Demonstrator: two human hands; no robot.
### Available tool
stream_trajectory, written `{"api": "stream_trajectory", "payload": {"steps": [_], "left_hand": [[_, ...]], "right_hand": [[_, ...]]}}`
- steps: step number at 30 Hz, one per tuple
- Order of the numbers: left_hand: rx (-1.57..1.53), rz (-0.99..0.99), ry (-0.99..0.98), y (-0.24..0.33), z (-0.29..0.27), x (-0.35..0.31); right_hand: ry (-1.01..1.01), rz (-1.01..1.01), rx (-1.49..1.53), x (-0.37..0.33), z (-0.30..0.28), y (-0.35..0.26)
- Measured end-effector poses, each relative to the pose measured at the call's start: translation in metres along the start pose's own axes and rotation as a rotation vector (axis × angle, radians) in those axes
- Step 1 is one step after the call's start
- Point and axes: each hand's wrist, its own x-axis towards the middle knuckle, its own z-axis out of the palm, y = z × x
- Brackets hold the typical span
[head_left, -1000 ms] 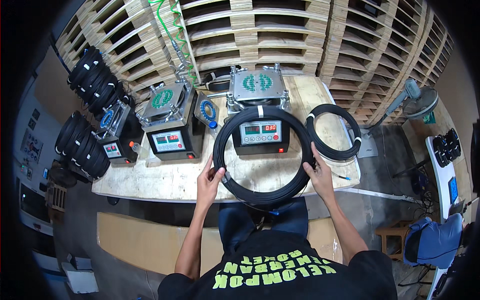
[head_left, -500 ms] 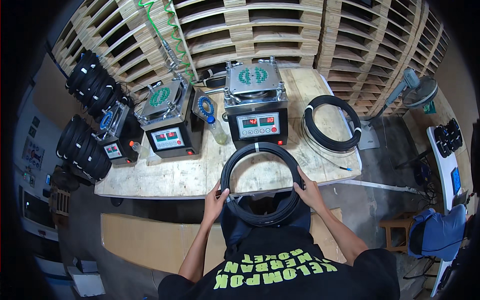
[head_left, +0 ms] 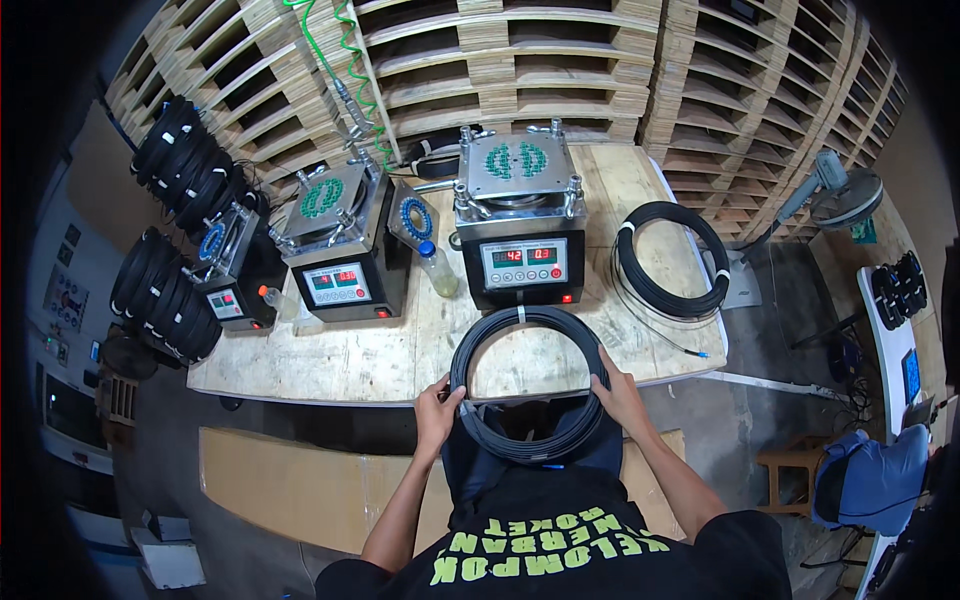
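A coil of thin black cable (head_left: 524, 452) stands in front of me, over my lap and the near table edge, with a white tie at its top. My left hand (head_left: 437, 412) grips its left side, thumb on the near face. On the opposite side my right hand (head_left: 620, 392) is closed around the bundle. A small blue tip (head_left: 553, 466) shows just under the coil. Behind it is a black bench machine (head_left: 520, 295) with red digits, its metal top plate (head_left: 517, 165) carrying green pieces in a ring.
Right of that machine lies another black cable coil (head_left: 630, 262) with a loose blue-tipped end. Two similar machines (head_left: 340, 282) (head_left: 232, 303) and a blue-capped bottle (head_left: 440, 275) stand to the left. Coils hang at far left (head_left: 165, 290). A fan (head_left: 845, 195) and stool (head_left: 785, 475) are right.
The view has shifted slightly, so the table and machines appear a little lower. Both hands keep their hold on the coil. The small blue tip has come into sight below it.
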Motion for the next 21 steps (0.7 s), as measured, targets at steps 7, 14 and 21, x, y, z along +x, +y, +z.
{"api": "stream_trajectory", "payload": {"steps": [7, 14, 21], "left_hand": [[0.447, 0.07, -0.306, 0.052, -0.049, 0.05], [0.067, 0.474, -0.004, 0.167, -0.067, 0.177], [-0.042, 0.435, -0.206, 0.245, -0.036, 0.263]], "right_hand": [[-0.139, 0.05, -0.467, 0.053, -0.058, -0.018], [0.036, -0.171, 0.064, 0.248, -0.114, -0.086], [-0.17, 0.074, 0.146, 0.372, -0.093, -0.144]]}}
